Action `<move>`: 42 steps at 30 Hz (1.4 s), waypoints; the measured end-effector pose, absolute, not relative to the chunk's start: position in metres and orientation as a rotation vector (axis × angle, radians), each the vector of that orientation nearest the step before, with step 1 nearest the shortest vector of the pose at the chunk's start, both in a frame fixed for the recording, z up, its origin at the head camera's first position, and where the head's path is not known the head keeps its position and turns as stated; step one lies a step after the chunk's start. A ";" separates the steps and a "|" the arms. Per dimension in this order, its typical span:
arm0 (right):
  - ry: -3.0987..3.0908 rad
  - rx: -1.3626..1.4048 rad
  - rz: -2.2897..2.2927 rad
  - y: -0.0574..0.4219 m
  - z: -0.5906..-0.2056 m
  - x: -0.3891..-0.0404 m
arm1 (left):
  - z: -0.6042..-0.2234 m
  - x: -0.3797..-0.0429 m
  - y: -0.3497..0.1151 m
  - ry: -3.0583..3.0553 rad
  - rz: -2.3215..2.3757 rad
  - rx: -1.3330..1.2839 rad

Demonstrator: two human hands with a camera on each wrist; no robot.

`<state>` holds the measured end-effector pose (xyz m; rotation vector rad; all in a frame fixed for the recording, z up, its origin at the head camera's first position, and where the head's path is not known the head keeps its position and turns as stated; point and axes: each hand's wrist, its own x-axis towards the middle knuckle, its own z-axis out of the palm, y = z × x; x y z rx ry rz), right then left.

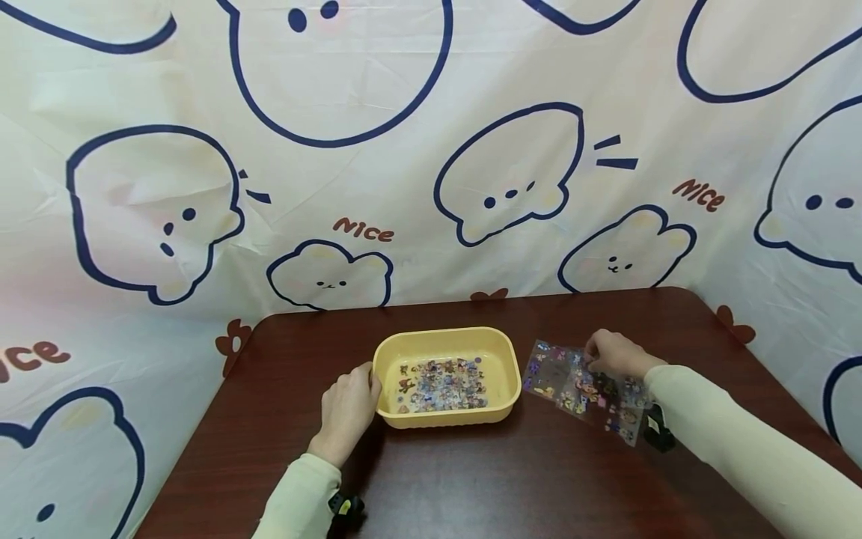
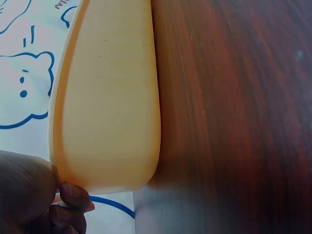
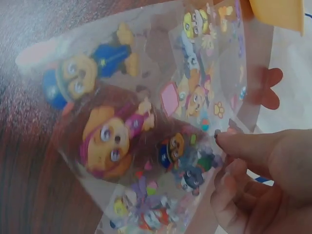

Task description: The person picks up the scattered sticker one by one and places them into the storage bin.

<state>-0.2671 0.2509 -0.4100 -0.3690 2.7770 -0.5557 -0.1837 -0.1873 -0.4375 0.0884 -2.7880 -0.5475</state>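
A yellow plastic tray (image 1: 444,419) sits on the table, and a sheet of small cartoon stickers (image 1: 447,385) lies inside it. At the tray's left end my left hand (image 1: 346,412) grips the rim; in the left wrist view its curled fingertips (image 2: 73,195) show at the tray's corner. To the right, my right hand (image 1: 616,353) pinches clear sticker sheets (image 1: 552,367) printed with cartoon dogs. The right wrist view shows the thumb (image 3: 243,146) and fingers at the edge of these overlapping sheets, which are tilted close over the table.
The dark brown wooden table (image 1: 471,479) carries the tray near its far side. Behind it hangs a pale cloth (image 1: 417,180) with blue cartoon outlines, and it also covers both sides. Black straps with small devices (image 1: 346,505) are on both wrists.
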 end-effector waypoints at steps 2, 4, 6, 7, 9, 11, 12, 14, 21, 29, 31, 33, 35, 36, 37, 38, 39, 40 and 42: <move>2.773 -0.424 -0.593 0.254 -0.408 -0.266 | -0.438 -0.184 -0.187 -2.787 -0.552 0.085; 2.763 -0.470 -0.629 0.257 -0.407 -0.266 | -0.438 -0.184 -0.187 -2.784 -0.549 0.082; 2.752 -0.513 -0.651 0.261 -0.407 -0.267 | -0.437 -0.184 -0.187 -2.782 -0.546 0.081; 2.748 -0.535 -0.663 0.262 -0.408 -0.268 | -0.437 -0.184 -0.187 -2.783 -0.545 0.080; 2.737 -0.555 -0.686 0.265 -0.409 -0.269 | -0.437 -0.184 -0.187 -2.788 -0.543 0.082; 2.733 -0.568 -0.706 0.268 -0.411 -0.271 | -0.437 -0.183 -0.187 -2.792 -0.546 0.084; 2.727 -0.575 -0.723 0.269 -0.411 -0.271 | -0.437 -0.183 -0.187 -2.794 -0.547 0.085; 2.714 -0.608 -0.749 0.271 -0.413 -0.272 | -0.437 -0.183 -0.187 -2.792 -0.547 0.086; 2.693 -0.708 -0.884 0.276 -0.413 -0.272 | -0.437 -0.183 -0.187 -2.784 -0.548 0.078; 2.651 -0.613 -1.013 0.280 -0.415 -0.269 | -0.437 -0.183 -0.187 -2.774 -0.544 0.076; 2.646 -0.606 -1.034 0.281 -0.416 -0.269 | -0.437 -0.183 -0.187 -2.776 -0.545 0.076; 2.644 -0.590 -1.053 0.283 -0.417 -0.268 | -0.437 -0.184 -0.186 -2.781 -0.546 0.080; 2.641 -0.564 -1.074 0.283 -0.417 -0.268 | -0.438 -0.184 -0.186 -2.785 -0.547 0.083; 2.644 -0.554 -1.082 0.284 -0.417 -0.268 | -0.437 -0.184 -0.186 -2.787 -0.547 0.083; 2.646 -0.545 -1.088 0.284 -0.417 -0.268 | -0.438 -0.184 -0.186 -2.787 -0.545 0.083; 2.650 -0.535 -1.095 0.285 -0.417 -0.268 | -0.437 -0.184 -0.186 -2.789 -0.544 0.084; 2.655 -0.527 -1.099 0.285 -0.416 -0.268 | -0.437 -0.184 -0.186 -2.790 -0.545 0.085; 2.661 -0.518 -1.100 0.285 -0.416 -0.268 | -0.437 -0.184 -0.186 -2.789 -0.546 0.086; 2.662 -0.501 -1.111 0.286 -0.415 -0.269 | -0.437 -0.184 -0.186 -2.792 -0.548 0.087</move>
